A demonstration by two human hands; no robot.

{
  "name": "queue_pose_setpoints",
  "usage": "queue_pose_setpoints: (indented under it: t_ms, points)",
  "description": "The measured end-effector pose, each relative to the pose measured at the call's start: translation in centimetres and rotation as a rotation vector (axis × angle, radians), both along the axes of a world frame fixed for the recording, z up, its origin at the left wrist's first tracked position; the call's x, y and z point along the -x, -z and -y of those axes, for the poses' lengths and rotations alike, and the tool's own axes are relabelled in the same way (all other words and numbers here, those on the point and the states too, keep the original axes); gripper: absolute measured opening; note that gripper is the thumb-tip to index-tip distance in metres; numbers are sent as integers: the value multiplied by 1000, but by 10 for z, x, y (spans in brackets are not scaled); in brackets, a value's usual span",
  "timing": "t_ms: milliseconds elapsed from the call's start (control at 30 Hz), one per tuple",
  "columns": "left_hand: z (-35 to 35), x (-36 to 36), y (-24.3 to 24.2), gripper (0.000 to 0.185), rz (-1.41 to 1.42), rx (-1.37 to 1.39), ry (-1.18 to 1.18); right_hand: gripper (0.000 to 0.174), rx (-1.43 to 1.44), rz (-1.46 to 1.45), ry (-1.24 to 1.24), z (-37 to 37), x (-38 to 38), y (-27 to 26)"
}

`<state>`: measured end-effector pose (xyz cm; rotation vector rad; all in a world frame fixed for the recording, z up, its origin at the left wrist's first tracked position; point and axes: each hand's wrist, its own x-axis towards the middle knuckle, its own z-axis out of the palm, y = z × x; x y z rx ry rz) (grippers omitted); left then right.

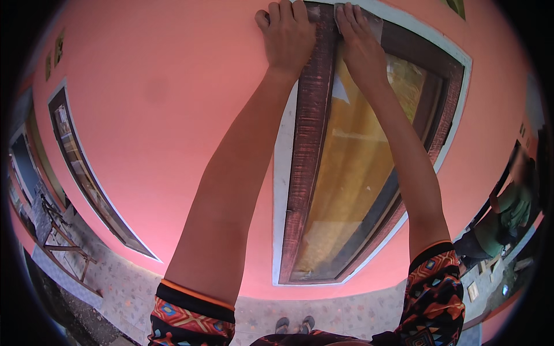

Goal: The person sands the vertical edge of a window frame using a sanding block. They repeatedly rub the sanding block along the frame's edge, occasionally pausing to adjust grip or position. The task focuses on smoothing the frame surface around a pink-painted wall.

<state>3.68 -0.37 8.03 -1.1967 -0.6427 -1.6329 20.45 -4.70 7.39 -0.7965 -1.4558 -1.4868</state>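
Both my arms reach up to a dark brown wooden window frame [312,112] with scuffed, reddish worn streaks along its left post. My left hand [289,36] is at the top left corner of the frame, fingers bent over it; what lies under the fingers is hidden. My right hand [362,47] presses a thin brownish sheet [375,27] against the top of the frame, fingers stretched upward. Below that hand, the glass pane [342,173] shows a yellow curtain behind it. A pale grey border [283,181] surrounds the frame.
The wall [181,108] is pink, with a second narrow window [86,173] at left. Wooden trestle-like pieces [65,248] stand on the patterned tile floor [125,298]. Another person [502,216] in green is at the far right, near loose wooden pieces [472,292].
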Motion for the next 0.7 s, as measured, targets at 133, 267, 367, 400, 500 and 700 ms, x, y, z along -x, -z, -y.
queue_pose_setpoints:
  t_ms: [133, 267, 367, 400, 500, 700]
  points:
    - [1, 3, 2, 32, -15, -15, 16, 60, 31, -43, 17, -2, 9, 21]
    - [-9, 3, -2, 33, -6, -15, -29, 58, -2, -54, -20, -7, 14, 21]
    - [1, 1, -2, 33, 4, -36, -35, 63, 93, -31, -48, 2, 19, 0]
    - [2, 2, 0, 33, -3, -30, -27, 60, 70, -51, -34, -1, 20, 6]
    - [2, 4, 0, 34, -7, -31, -9, 57, 9, -69, -21, -9, 19, 26]
    - [7, 1, 0, 33, -7, -18, -25, 60, 76, -34, -46, -9, 16, 1]
